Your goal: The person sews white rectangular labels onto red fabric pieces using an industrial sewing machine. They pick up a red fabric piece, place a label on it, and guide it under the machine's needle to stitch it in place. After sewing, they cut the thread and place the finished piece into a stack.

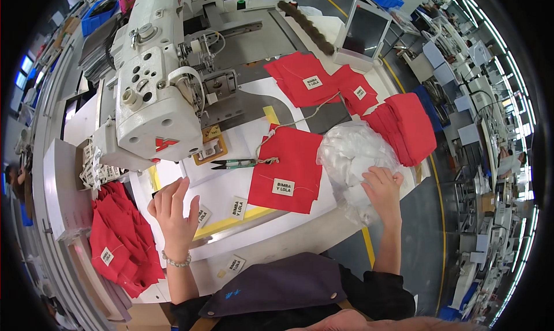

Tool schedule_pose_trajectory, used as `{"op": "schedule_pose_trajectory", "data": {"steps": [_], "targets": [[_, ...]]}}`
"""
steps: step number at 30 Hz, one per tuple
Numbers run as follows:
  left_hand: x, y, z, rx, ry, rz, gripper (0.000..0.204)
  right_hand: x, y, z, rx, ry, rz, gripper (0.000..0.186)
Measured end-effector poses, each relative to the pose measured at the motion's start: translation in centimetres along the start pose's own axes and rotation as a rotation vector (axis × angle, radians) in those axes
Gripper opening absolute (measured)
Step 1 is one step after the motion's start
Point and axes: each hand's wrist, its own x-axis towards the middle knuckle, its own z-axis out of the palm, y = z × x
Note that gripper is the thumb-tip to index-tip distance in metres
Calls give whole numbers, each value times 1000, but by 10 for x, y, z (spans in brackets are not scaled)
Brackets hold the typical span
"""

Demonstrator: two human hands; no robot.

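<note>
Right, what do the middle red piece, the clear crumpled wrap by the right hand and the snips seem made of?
Red piece: probably matte fabric, given its dull, shineless surface; fibre unclear.
Wrap: likely glossy plastic film, see-through and creased.
Snips: thin, pointed blades suggest metal; the green handle may be plastic.

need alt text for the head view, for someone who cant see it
A person's left hand, open beside a pale label, and right hand, at crumpled translucent plastic, flank red fabric and green snips before a white sewing machine.
</note>
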Motion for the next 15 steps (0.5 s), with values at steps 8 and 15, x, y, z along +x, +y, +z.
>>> {"op": "schedule_pose_trajectory", "data": {"steps": [8,15], "targets": [[3,16,8,-86,-34,67,48,-3,-5,-9,64,-98,127,27],[7,24,9,-81,-8,115,41,-4,-11,0,95,-80,167,25]]}}
